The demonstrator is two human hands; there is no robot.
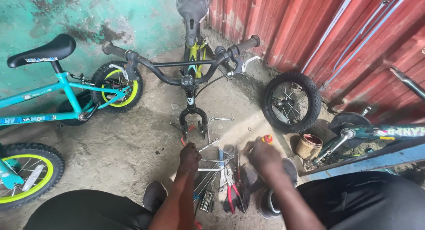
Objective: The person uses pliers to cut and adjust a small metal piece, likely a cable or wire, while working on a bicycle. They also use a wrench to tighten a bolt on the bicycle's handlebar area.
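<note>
My left hand (189, 157) is curled, knuckles up, over a pile of wrenches (211, 164) and red-handled pliers (231, 195) on the concrete floor. What its fingers grip is hidden. My right hand (264, 157) reaches down at the pile's right side, fingertips beside a small orange-topped object (267, 139); its grip is hidden too. Just beyond both hands stands a small black bike with its empty front fork (193, 119) resting on the floor and its handlebar (186, 64) across the view.
A loose small wheel (291, 101) leans on the red corrugated wall (310, 26). A teal bike (53, 101) stands at left. A rusty tin can (308, 146) and another dark bike frame (380, 132) sit at right. My shoe (154, 195) is by the tools.
</note>
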